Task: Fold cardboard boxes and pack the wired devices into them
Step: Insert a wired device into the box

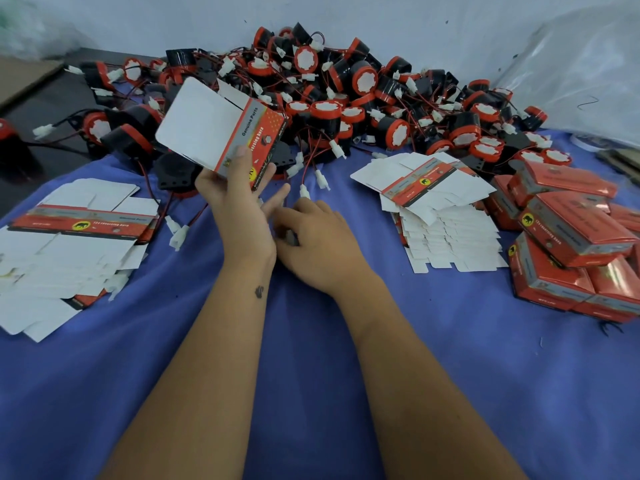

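Note:
My left hand (pixel 239 202) holds up a half-opened cardboard box (pixel 221 126), white inside with a red and grey printed side, tilted above the cloth. My right hand (pixel 315 240) rests low on the blue cloth just right of my left wrist. Its fingers curl around a small dark shape that the wrist partly hides. A white connector (pixel 304 192) on a red wire lies just beyond its fingertips. The pile of red and black wired devices (pixel 346 95) fills the far middle.
Flat unfolded boxes lie in a stack at the left (pixel 69 237) and another at the right (pixel 443 216). Several packed red boxes (pixel 571 244) are heaped at the far right. Clear plastic sheeting (pixel 581 71) sits behind them. The blue cloth (pixel 311 358) covers the table.

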A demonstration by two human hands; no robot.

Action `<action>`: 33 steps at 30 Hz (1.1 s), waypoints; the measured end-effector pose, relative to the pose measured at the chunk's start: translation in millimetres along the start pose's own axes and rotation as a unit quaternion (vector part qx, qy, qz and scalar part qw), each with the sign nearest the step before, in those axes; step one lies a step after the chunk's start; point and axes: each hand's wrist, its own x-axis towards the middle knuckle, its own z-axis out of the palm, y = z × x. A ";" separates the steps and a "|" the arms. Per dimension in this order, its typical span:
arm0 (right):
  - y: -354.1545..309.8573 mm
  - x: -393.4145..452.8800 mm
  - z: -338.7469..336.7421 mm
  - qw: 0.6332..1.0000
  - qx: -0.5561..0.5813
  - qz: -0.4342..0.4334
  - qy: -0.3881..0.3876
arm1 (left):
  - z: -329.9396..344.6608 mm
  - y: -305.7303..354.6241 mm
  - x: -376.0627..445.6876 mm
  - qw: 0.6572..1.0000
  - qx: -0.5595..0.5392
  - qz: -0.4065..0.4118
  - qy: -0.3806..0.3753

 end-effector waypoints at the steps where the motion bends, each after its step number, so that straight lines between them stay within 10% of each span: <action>1: -0.5 0.7 -1.1 1.000 0.020 0.013 0.002 | 0.2 -1.7 1.3 1.000 -0.005 -0.020 -0.003; 7: 3.9 -0.9 -6.0 0.979 0.168 0.113 0.004 | 6.2 -10.0 0.5 0.998 0.059 -0.031 0.016; 15: 31.0 -9.1 -48.5 0.859 0.148 0.222 0.437 | 7.2 -6.0 -2.0 0.987 0.052 0.108 0.105; 22: 49.7 -11.2 -39.8 0.903 -0.140 0.334 0.232 | 21.5 -15.0 -18.3 0.995 0.079 0.059 -0.003; 33: 14.7 -7.3 -19.0 0.959 0.159 0.211 0.106 | 25.8 -21.2 -21.2 0.999 0.020 -0.023 -0.010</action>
